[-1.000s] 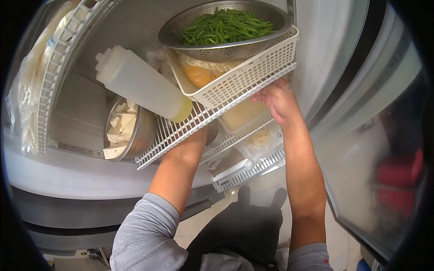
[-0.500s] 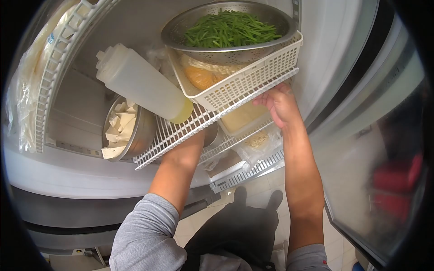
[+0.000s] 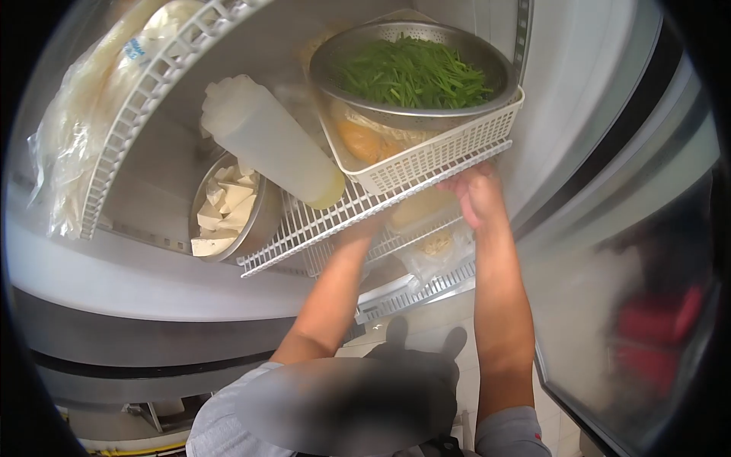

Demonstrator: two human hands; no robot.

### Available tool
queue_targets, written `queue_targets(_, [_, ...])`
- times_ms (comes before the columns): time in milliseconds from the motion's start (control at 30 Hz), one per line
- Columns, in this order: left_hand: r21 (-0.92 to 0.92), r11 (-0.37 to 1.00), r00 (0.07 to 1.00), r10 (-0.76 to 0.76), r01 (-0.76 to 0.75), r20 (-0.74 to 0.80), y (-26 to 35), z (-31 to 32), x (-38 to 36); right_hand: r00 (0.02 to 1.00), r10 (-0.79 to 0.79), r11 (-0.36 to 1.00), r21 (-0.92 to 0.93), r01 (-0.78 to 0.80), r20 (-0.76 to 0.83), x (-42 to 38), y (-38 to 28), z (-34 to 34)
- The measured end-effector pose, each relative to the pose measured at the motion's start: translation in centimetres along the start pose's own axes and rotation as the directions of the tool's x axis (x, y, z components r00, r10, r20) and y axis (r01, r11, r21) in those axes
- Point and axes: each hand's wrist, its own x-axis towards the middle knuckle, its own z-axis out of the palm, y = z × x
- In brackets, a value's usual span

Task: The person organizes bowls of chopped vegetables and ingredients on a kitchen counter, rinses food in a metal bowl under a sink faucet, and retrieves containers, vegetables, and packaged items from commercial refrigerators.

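Note:
My left hand (image 3: 371, 222) reaches beneath the white wire shelf (image 3: 304, 242); its fingers are hidden behind the wires. Under the shelf's right front edge is my right hand (image 3: 478, 192), its fingers curled to the left beside a pale tub (image 3: 419, 210). What those fingers grip is hidden and blurred. On the shelf above stands a white perforated basket (image 3: 449, 156), with a steel colander (image 3: 343, 95) of cut green stalks (image 3: 415, 72) on top. A squeeze bottle (image 3: 266, 137) with a little yellow liquid leans left of the basket.
A steel bowl (image 3: 263, 221) of white tofu-like pieces (image 3: 226, 209) sits at the left. Plastic bags (image 3: 87, 145) hang over a white rack (image 3: 126, 122). Below the tub lies a clear bag (image 3: 438, 255). A glass door (image 3: 579, 320) stands open at the right.
My left forearm has shifted right under the shelf. The steel rim beside it is no longer visible. My right hand stays near the shelf edge. The whole view has tilted slightly.

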Motion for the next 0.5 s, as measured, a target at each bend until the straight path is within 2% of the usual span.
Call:
queue_targets(100, [-0.097,0.989,0.991,-0.119,0.113,-0.062,2.3,0.0,-2.6,0.999,0.018,1.0,-0.022,-0.019,-0.028,-0.2,-0.6,0.4])
queue_targets(200, [-0.482,0.853,0.912,-0.342,0.201,-0.225,4.5,-0.8,-5.8,0.998,0.037,0.998,-0.049,-0.039,-0.047,-0.2,-1.1,0.7])
queue_targets(300, [-0.717,0.553,0.813,-0.582,0.424,0.032,4.8,-1.3,-9.7,0.991,0.097,0.985,-0.134,-0.109,-0.093,0.2,-0.4,0.1])
queue_targets(400, [-0.739,0.29,0.664,-0.696,0.608,0.273,6.3,-2.6,-14.5,0.948,0.249,0.913,-0.278,-0.299,-0.2,0.9,2.7,-2.5])
queue_targets(433, [-0.733,0.249,0.642,-0.698,0.633,0.318,6.3,-2.9,-16.1,0.92,0.303,0.869,-0.324,-0.374,-0.249,0.6,2.7,-2.4])
queue_targets(500, [-0.713,0.172,0.595,-0.697,0.679,0.399,5.5,-3.5,-19.4,0.881,0.299,0.793,-0.418,-0.443,-0.366,0.1,2.9,-1.2])
